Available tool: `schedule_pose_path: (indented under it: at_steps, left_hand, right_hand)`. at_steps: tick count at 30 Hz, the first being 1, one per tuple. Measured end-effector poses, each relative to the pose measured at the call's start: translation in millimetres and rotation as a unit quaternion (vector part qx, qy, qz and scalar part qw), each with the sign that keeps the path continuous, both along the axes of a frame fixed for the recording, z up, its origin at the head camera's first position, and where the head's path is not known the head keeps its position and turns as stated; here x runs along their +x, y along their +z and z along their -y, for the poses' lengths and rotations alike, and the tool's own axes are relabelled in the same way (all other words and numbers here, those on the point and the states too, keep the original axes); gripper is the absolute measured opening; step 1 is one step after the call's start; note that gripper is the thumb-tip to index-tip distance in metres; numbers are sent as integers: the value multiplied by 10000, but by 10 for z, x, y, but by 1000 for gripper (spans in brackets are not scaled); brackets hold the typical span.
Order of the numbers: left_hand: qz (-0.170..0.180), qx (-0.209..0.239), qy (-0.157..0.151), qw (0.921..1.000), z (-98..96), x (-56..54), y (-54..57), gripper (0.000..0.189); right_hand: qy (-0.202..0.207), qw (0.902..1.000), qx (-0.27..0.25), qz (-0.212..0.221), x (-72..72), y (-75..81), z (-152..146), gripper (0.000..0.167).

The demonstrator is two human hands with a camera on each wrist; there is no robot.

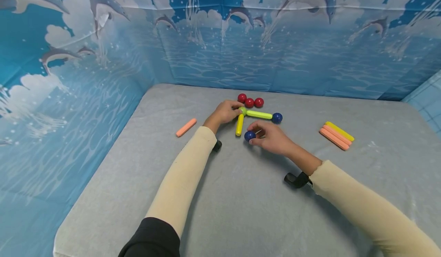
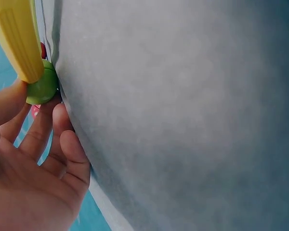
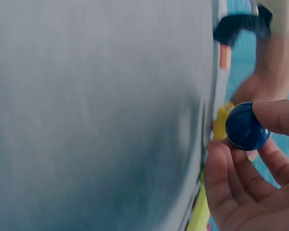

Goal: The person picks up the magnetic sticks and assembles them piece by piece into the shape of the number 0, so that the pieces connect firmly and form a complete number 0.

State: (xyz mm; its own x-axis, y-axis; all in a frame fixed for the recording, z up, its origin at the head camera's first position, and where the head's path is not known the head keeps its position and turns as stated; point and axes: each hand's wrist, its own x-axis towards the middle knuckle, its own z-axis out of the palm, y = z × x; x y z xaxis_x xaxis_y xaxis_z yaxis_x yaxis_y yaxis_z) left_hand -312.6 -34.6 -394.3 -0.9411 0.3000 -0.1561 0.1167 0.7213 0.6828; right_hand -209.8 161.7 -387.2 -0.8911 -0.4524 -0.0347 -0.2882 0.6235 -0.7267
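My left hand (image 1: 225,112) pinches a green ball (image 2: 44,86) between thumb and fingers. From that ball a yellow stick (image 1: 239,125) points toward me, and a yellow-green stick (image 1: 259,114) runs right to a dark blue ball (image 1: 277,118). In my right hand (image 1: 272,137) a second dark blue ball (image 3: 248,127) is held between thumb and fingers. It is close to the near end of the yellow stick; in the head view a small gap shows between them.
Behind the green ball lie three red balls (image 1: 249,103). An orange stick (image 1: 186,127) rests on the grey table (image 1: 241,211) left of my left hand. Farther right, orange sticks (image 1: 334,138) lie beside a yellow stick (image 1: 339,131). A dolphin-print curtain (image 1: 220,58) hangs behind the table.
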Motion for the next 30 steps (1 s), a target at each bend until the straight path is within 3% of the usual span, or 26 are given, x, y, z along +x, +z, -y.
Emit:
schedule_pose_path:
  at_steps: [5,12,19,30]
  left_hand:
    - [-55,-3,-36,10000,12,0,-14,39]
    - [42,-146,-70,9999,21,-9,2,40]
    - [54,-163,-104,9998,29,-5,1,39]
    - [-32,-135,-42,9999,-13,32,30,39]
  right_hand:
    - [75,9998,-53,-171,68,-78,115,31]
    - [-193,9998,-73,85,83,-137,207,33]
    - [-292,9993,-213,10,83,-116,282,31]
    - [-394,9991,39,-146,39,-104,321,31]
